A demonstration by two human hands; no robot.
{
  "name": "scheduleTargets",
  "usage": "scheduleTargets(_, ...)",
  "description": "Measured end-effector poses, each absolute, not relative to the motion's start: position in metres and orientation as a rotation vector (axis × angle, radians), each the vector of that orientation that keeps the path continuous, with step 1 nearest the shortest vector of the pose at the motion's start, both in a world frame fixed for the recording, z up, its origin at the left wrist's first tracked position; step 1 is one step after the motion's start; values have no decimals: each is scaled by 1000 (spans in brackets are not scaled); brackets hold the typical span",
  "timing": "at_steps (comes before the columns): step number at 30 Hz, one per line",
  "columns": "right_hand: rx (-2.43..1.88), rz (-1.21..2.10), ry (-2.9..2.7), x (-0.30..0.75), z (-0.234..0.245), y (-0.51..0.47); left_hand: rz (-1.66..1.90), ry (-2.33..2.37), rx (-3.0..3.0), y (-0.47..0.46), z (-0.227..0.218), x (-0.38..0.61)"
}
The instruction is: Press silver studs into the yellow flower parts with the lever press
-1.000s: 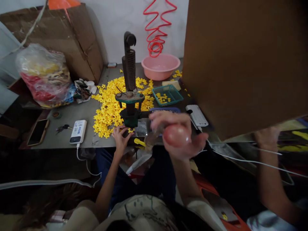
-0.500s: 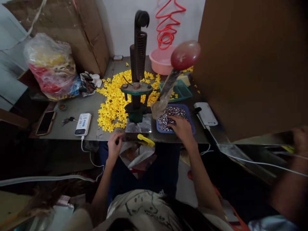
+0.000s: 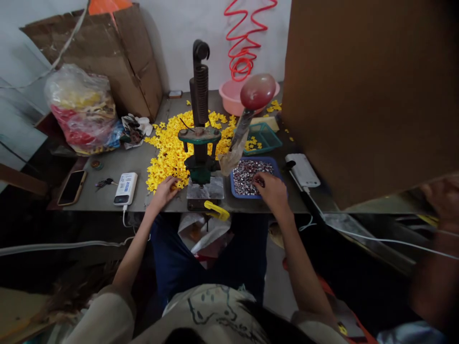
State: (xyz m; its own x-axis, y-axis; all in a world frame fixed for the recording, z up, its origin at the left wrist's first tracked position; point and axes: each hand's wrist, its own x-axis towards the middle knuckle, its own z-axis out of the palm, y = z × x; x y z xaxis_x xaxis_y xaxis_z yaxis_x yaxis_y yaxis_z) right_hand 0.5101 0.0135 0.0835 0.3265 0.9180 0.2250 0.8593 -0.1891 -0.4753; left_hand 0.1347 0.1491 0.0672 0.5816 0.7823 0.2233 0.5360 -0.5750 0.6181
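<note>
On your far left, a phone and a white power bank [image 3: 125, 188] lie on the gray metal desk [image 3: 138, 165]. Your left hand [image 3: 163, 193] rests on the desk at the near edge of a large pile of yellow plastic flowers [image 3: 168, 153], with the fingertips touching the flowers. The fingers are loosely spread, and no pinch shows. Just right of that hand stands a green and black hand press [image 3: 200, 157], upright, its spring column rising away from you. Its lever [image 3: 239, 130] angles up and to the right, ending in a red ball knob [image 3: 257, 91]. Beside the press's base sits a blue tray [image 3: 232, 184] heaped with tiny metal pieces [image 3: 247, 177]. Your right hand [image 3: 272, 192] lies at the tray's right side, fingers curled down into the pieces. You cannot tell whether they are pinching any.
</note>
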Motion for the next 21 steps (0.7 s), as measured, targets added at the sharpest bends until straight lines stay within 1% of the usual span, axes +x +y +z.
scheduleTargets(3,-2089,162,-1517,514,82,13,934,1151,2041,151,70,135)
scheduleTargets(5,-2067,171,-1513,517,81,15,1141,1160,1733,152,72,139)
scheduleTargets(7,-2023,178,-1506,519,78,17,1261,1092,1358,150,75,145)
scheduleTargets(10,-1934,189,-1453,522,73,22,1162,889,860,144,83,157)
scheduleTargets(13,-1842,215,-1350,525,68,29,989,726,572,136,92,172)
scheduleTargets(17,-1701,379,-1133,532,62,37,951,725,518,124,92,188)
scheduleTargets(21,-1548,565,-1012,539,59,42,983,821,900,116,77,190)
